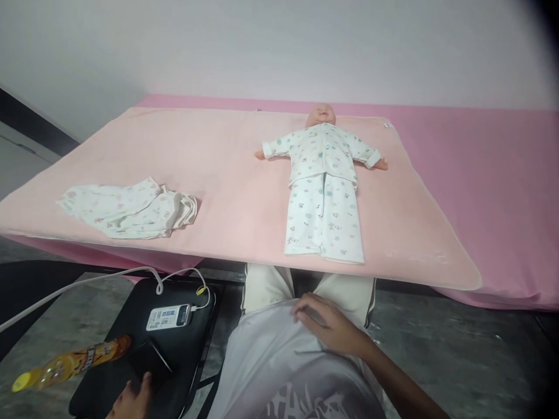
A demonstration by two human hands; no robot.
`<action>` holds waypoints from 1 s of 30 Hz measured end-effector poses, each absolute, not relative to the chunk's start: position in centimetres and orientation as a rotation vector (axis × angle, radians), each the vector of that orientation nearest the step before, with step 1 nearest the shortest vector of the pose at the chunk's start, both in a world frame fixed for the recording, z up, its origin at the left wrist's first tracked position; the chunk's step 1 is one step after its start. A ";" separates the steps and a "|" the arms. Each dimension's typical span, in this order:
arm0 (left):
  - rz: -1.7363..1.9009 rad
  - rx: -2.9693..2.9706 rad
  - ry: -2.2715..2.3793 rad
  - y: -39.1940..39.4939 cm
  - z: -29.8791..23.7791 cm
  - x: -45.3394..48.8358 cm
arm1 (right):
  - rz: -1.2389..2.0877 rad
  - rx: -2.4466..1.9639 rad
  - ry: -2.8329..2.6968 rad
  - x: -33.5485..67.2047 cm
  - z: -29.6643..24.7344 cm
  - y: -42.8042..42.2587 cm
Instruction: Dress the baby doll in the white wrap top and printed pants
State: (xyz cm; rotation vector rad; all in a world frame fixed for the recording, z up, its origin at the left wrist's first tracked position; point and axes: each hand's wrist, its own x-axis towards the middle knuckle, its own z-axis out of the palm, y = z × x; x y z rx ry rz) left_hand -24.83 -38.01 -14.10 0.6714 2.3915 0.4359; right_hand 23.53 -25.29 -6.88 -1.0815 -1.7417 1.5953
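Phone [151, 362], judging by its dark flat shape, lies on the black stool [186, 346] by my left hand [131, 401], whose fingers are loosely spread, holding nothing visible; whether they touch it, I cannot tell; a light grip by its edges would suit best, I judge, clear of the bottle [74, 364]; my right hand [323, 323] rests half-curled and unladen on my shirt [262, 343]; the bottle's label [94, 355], the power bank's [168, 317] blue print and the shirt lettering [305, 401] are too blurred to read.
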 end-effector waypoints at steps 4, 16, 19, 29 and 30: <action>0.336 1.101 1.782 -32.1 -6.1 -17.6 | 1.389 -0.957 -2.085 29.0 2.2 -23.8; 0.846 1.892 1.224 10.6 6.6 8.8 | 0.558 -1.436 -2.014 32.0 8.4 8.5; 0.705 1.897 1.155 13.8 7.0 9.2 | 0.639 -1.440 -2.068 32.0 7.5 9.9; 0.528 1.837 1.071 14.6 8.3 9.0 | 0.952 -1.399 -2.018 32.8 7.7 10.9; 0.530 1.812 1.071 14.6 8.3 9.1 | 0.953 -1.410 -2.001 32.8 7.6 10.8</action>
